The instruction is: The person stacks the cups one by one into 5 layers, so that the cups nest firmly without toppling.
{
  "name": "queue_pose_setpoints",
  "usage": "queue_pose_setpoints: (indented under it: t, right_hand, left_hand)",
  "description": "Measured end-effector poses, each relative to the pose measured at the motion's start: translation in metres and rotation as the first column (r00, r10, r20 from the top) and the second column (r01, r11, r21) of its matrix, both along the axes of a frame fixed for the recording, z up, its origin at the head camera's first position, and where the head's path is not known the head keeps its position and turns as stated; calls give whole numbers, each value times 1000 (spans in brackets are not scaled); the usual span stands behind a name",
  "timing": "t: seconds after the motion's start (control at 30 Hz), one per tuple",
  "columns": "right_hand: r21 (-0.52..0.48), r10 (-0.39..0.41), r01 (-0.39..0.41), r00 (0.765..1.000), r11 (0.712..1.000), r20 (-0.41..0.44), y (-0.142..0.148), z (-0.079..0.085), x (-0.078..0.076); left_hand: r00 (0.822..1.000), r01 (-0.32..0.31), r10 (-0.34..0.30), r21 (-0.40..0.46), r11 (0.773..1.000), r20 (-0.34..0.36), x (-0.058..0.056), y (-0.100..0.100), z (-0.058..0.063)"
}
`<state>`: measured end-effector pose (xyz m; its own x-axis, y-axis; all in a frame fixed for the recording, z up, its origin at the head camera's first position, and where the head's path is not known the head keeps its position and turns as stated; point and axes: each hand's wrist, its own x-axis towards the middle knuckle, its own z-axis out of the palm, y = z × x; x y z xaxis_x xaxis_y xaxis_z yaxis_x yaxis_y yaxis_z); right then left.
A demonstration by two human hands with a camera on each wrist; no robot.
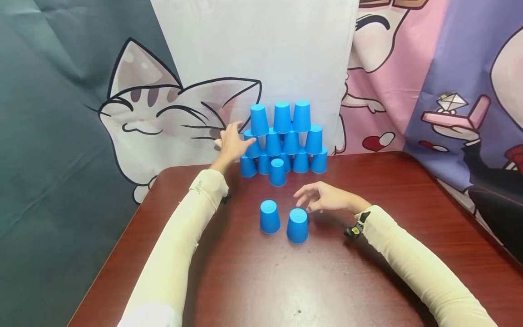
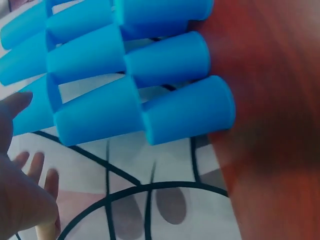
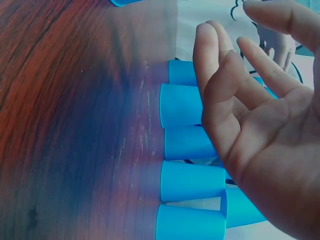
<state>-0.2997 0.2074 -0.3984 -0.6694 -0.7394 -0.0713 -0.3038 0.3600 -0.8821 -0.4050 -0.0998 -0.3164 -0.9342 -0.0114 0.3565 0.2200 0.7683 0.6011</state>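
Blue cups stand upside down in a three-level stack (image 1: 290,141) against the back wall. My left hand (image 1: 233,144) is at the stack's left side, thumb and fingers spread, beside the top left cup (image 1: 259,121). In the left wrist view the thumb of that hand (image 2: 25,200) overlaps this cup (image 2: 37,107), and the other fingers stand apart from it. My right hand (image 1: 328,198) hovers over the table with loosely bent fingers and nothing in them. Just in front of it is a single upside-down cup (image 1: 297,227); the right wrist view shows the hand's bare palm (image 3: 270,130).
Another loose cup (image 1: 270,218) stands left of the front one, and a third (image 1: 278,172) stands close before the stack. The brown wooden table (image 1: 253,281) ends at a printed cloth (image 1: 302,50) with cartoon figures hanging behind it.
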Motion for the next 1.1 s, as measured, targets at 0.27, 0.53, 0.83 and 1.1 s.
queue_pose_setpoints:
  t: [0.27,0.53,0.83,1.1]
  right_hand:
    - [6,10,-10,1000,1000,17,3,-3,1]
    - [7,47,-48,995,999,84,6,-2,5]
    - [5,92,-93,988,996,121,4,-3,5]
    - [-2,107,-108,988,994,112,3,-7,8]
  left_hand:
    - [1000,16,-15,54,998,-19,19,-10,-27]
    - [982,182,-186,108,977,33,48,-14,-54]
    - [875,434,-471,250,866,115,69,-17,-71]
    - [650,675,-728,276,684,218,82,-23,-80]
